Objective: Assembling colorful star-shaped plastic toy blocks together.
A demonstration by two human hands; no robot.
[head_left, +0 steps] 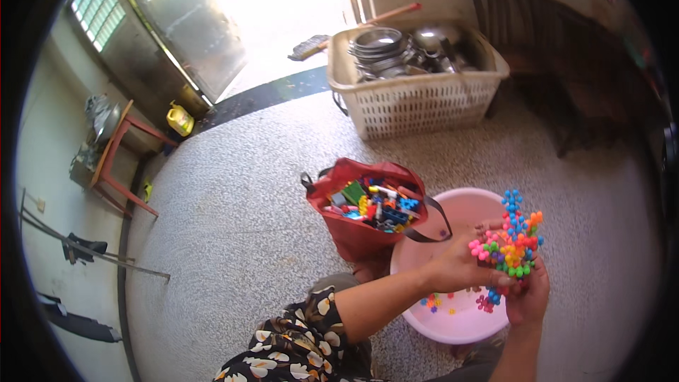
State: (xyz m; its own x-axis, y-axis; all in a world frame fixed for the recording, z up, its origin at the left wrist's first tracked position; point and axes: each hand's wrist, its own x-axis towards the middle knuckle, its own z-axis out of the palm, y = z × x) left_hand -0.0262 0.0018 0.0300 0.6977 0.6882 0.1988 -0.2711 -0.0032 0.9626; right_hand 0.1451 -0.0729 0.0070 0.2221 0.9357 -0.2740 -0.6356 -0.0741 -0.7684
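Over the right side of a pink basin (400, 269), both hands grip a cluster of interlocking plastic connector pieces (511, 246) in blue, orange, pink, yellow and green. My left hand (456, 267) is closed on its left side, with the thumb along its lower part. From the right and below, my right hand (529, 298) is wrapped round it; some of its fingers are hidden. A few loose connector pieces (435, 303) lie in the bottom of the basin. Beside the basin on the left stands a red bag (351, 242) filled with mixed building blocks (375, 205).
Beyond the bag, a cream plastic crate (424, 106) holds metal pots and bowls (378, 46). A broom (309, 47) lies behind it by the open door (191, 28). A wooden bench (566, 56) stands far right. On the left are a small table (113, 145) and a yellow bottle (180, 119).
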